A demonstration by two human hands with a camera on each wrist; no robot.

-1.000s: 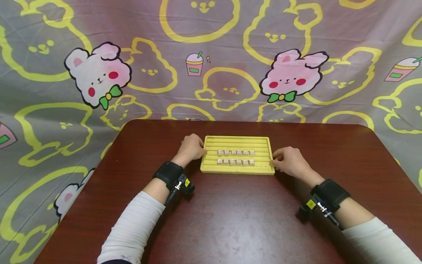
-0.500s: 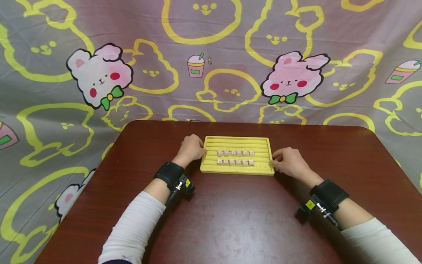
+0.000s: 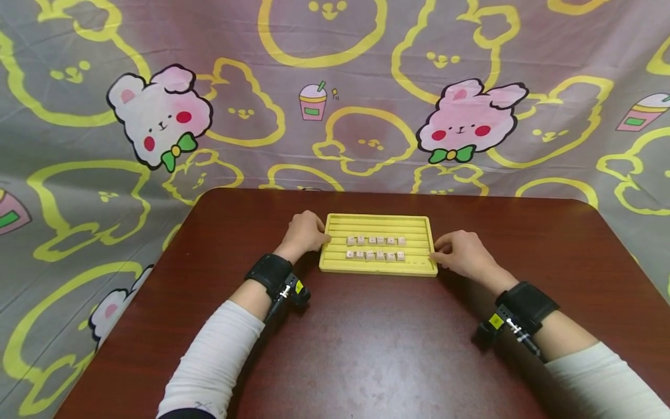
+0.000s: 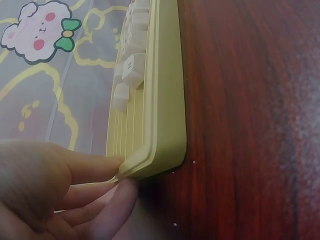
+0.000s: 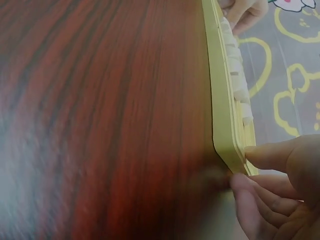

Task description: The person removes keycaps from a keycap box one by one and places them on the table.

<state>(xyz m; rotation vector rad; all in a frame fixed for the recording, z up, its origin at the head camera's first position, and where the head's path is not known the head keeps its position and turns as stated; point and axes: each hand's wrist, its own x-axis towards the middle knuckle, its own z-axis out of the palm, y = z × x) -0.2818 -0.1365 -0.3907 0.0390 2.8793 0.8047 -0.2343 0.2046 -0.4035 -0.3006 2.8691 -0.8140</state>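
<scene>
A shallow yellow tray (image 3: 378,267) with ridged rows lies on the table in the head view. Two rows of white keycaps (image 3: 374,255) sit in it, and one keycap (image 4: 133,71) shows a letter like N in the left wrist view. My left hand (image 3: 303,235) pinches the tray's left end, thumb on the rim and fingers against the outside. At the opposite end, my right hand (image 3: 463,253) pinches the rim the same way. The undersides of the tray ends are hidden by the fingers.
The dark red-brown wooden table (image 3: 361,343) extends around the tray on all sides. Behind its far edge hangs a cartoon-printed cloth (image 3: 361,75). Black wrist straps (image 3: 269,273) with small cameras are worn on both arms.
</scene>
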